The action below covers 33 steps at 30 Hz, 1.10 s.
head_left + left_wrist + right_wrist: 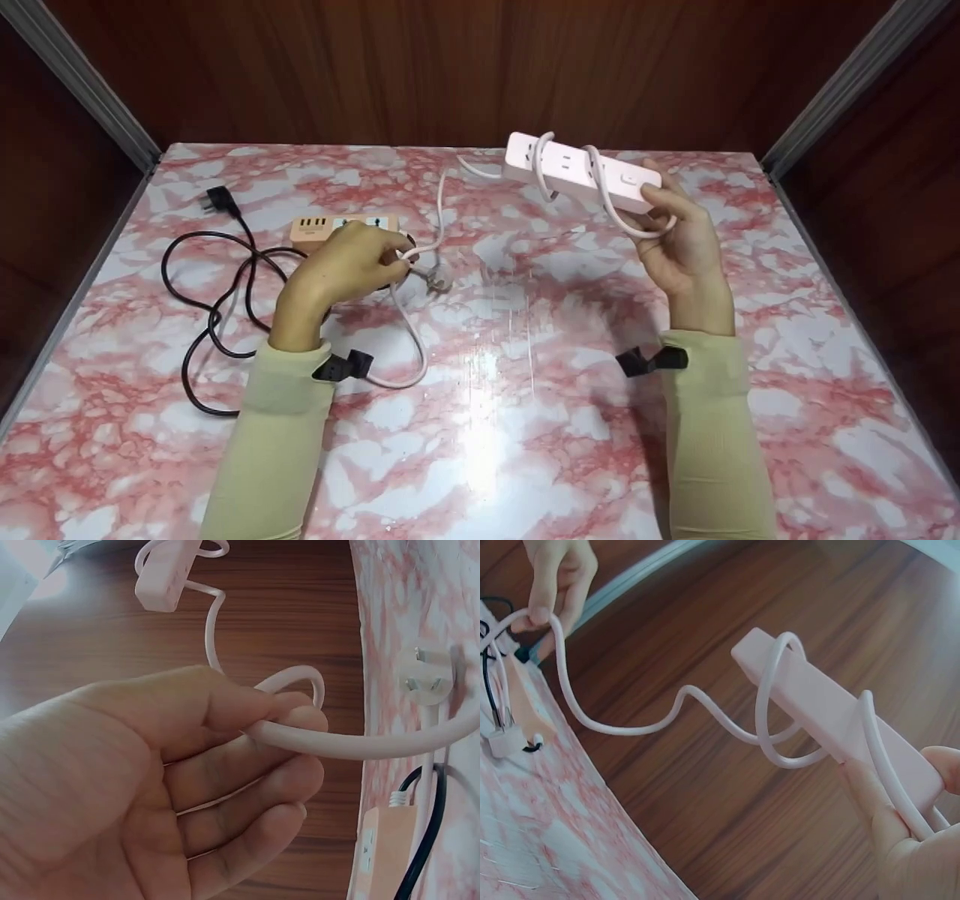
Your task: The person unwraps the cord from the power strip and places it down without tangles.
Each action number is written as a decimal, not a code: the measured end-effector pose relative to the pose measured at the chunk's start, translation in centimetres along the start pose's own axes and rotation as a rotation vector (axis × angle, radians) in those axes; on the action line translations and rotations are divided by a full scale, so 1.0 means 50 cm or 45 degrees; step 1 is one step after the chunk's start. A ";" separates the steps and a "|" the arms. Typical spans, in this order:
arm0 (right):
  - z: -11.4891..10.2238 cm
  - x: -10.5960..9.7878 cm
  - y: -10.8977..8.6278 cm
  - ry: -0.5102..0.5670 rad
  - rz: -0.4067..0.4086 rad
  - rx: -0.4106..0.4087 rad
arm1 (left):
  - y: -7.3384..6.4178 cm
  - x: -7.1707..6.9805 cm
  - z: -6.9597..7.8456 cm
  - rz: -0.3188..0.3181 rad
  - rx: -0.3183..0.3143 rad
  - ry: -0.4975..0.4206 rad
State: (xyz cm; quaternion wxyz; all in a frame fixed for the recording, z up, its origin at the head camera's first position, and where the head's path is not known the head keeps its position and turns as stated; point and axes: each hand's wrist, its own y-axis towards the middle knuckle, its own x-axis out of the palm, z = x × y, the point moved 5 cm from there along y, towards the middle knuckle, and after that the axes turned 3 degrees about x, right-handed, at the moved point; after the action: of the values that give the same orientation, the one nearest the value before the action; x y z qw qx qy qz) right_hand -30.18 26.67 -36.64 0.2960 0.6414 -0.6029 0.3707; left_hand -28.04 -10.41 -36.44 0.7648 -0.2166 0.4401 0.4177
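My right hand (679,232) grips one end of a pink power strip (566,166), raised above the table with its sockets and switch showing in the head view. Loops of its pale pink cord (765,701) wind around the strip. From there the cord runs across to my left hand (341,262), whose thumb and fingertips pinch it (337,744). Beyond the pinch the cord continues to a three-pin plug (427,679) near the table surface. An orange power strip (311,229) with USB ports lies behind my left hand, partly hidden by it.
A black cord (184,300) lies in loose loops on the left, its black plug (219,199) towards the back. The table (465,450) has a red-and-white marbled top. Dark wooden panels (450,67) rise at the back and both sides.
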 end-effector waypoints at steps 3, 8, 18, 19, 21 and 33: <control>0.001 0.000 0.002 0.005 -0.004 0.001 | 0.002 0.006 0.000 -0.032 -0.017 -0.012; -0.001 0.000 0.002 -0.011 -0.010 -0.010 | 0.005 0.010 0.002 -0.043 -0.039 0.010; 0.002 0.001 0.002 -0.044 -0.008 -0.004 | 0.011 0.006 -0.004 0.055 -0.092 0.014; 0.002 0.001 0.002 -0.048 -0.010 -0.003 | 0.011 0.003 -0.004 0.086 -0.095 0.013; 0.001 0.001 0.002 -0.047 -0.017 0.001 | 0.013 -0.002 -0.003 0.165 -0.093 0.007; -0.005 -0.003 -0.003 -0.043 -0.003 0.000 | 0.086 -0.005 0.007 0.575 0.024 -0.053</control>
State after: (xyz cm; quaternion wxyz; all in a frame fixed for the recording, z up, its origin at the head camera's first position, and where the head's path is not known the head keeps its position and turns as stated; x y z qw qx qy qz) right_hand -30.07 26.96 -36.63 0.2862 0.6484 -0.6070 0.3595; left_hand -31.52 -7.88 -35.90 0.6628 -0.0967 0.4655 0.5784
